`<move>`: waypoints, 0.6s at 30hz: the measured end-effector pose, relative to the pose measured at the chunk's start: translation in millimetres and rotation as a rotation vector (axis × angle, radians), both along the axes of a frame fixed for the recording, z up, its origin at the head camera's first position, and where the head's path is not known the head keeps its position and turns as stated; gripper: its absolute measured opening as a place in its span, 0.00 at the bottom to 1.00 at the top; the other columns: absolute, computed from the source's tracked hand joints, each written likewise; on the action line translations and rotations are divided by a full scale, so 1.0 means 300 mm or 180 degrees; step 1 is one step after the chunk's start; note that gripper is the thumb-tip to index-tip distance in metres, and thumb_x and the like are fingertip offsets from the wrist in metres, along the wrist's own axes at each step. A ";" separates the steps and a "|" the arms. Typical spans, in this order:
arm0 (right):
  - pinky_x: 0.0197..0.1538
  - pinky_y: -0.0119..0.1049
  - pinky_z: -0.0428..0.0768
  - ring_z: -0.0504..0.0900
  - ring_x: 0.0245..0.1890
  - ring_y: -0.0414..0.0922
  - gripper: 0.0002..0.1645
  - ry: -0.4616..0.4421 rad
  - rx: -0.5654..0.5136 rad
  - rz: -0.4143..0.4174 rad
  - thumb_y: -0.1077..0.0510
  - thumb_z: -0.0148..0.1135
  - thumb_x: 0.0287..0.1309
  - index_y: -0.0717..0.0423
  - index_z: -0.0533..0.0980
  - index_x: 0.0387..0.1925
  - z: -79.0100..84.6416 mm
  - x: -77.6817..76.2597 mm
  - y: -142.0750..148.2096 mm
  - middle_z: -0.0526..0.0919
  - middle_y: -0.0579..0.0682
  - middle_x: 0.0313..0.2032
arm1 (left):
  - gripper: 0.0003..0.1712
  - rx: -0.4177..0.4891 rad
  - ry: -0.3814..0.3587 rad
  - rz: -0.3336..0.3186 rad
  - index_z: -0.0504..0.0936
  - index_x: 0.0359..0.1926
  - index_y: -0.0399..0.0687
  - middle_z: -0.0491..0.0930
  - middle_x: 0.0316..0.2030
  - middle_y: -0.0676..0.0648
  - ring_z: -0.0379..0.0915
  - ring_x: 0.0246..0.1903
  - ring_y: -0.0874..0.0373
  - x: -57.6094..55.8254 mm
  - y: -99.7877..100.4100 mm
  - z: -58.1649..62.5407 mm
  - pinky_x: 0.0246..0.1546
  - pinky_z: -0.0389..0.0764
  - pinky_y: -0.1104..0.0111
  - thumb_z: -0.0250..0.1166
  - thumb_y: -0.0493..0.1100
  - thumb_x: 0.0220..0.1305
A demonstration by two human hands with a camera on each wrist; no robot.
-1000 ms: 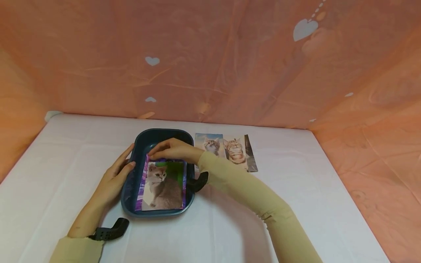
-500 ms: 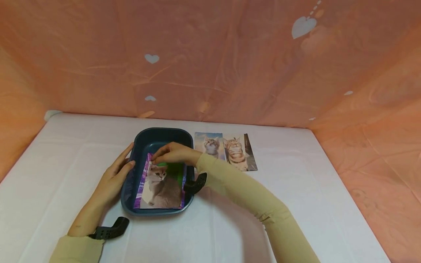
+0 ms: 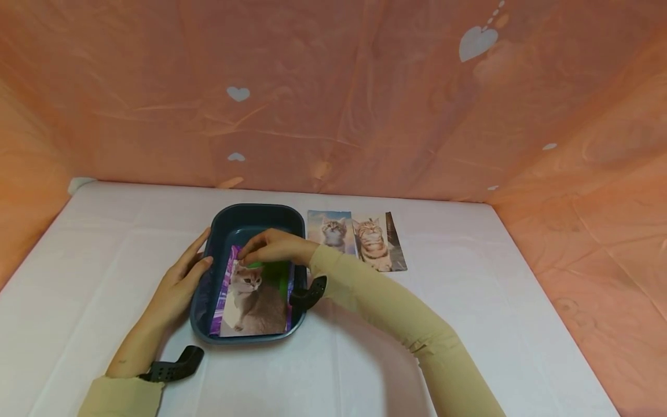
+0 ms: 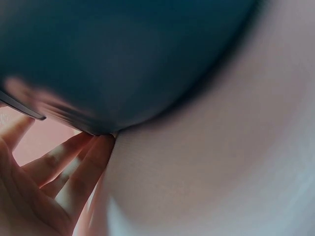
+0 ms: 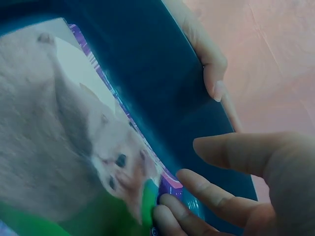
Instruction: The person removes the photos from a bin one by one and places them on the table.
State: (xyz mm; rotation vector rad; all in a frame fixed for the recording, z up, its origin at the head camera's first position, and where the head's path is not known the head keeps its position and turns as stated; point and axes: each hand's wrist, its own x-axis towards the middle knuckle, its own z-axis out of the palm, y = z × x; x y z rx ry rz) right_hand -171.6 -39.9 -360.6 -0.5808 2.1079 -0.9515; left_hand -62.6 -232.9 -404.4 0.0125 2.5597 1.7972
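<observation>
A dark teal plastic tray (image 3: pixel 250 217) with rounded corners stands on the white cloth. Inside it lies a picture of a grey cat (image 3: pixel 260 307), on top of a purple patterned sheet (image 3: pixel 221 307) that shows along its sides. My left hand (image 3: pixel 179 284) rests against the tray's left side, thumb at the rim; in the left wrist view its fingers (image 4: pixel 83 177) touch the outer wall. My right hand (image 3: pixel 276 246) reaches into the tray over the picture's far edge. In the right wrist view, its lower fingertips (image 5: pixel 167 216) touch that edge, while the topmost finger stands apart.
To the right of the tray lie two more cat pictures, a kitten on blue (image 3: pixel 333 230) and a striped cat (image 3: pixel 372 240), with a dark strip at the right end. Orange cloth with hearts (image 3: pixel 312 116) hangs behind and at the sides.
My right fingers have shifted slightly right and nearer, from the purple sheet's far left corner to the cat picture's far edge. The picture sits marginally further left. My left hand has stayed on the tray.
</observation>
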 end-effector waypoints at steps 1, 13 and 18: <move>0.59 0.32 0.70 0.75 0.56 0.38 0.15 0.0004 0.0000 0.0011 0.52 0.63 0.60 0.49 0.82 0.48 0.001 0.000 0.000 0.81 0.43 0.53 | 0.32 -0.0012 -0.0001 0.0002 0.46 0.74 0.73 0.58 0.69 0.31 0.55 0.64 0.38 0.000 0.000 0.000 0.55 0.68 0.52 0.46 0.55 0.74; 0.58 0.32 0.71 0.75 0.55 0.38 0.16 -0.0023 0.0025 0.0189 0.52 0.61 0.62 0.49 0.81 0.50 0.021 0.001 0.004 0.81 0.43 0.53 | 0.32 -0.0184 0.0071 0.0025 0.48 0.75 0.71 0.66 0.63 0.30 0.63 0.46 0.77 0.000 -0.004 0.000 0.41 0.68 0.83 0.47 0.53 0.74; 0.58 0.31 0.71 0.75 0.55 0.37 0.16 -0.0035 0.0011 0.0185 0.51 0.62 0.61 0.48 0.82 0.49 0.018 -0.001 -0.001 0.81 0.42 0.53 | 0.32 -0.0079 0.0054 -0.0001 0.48 0.75 0.71 0.66 0.62 0.30 0.66 0.45 0.76 0.000 -0.003 0.002 0.40 0.70 0.82 0.47 0.53 0.75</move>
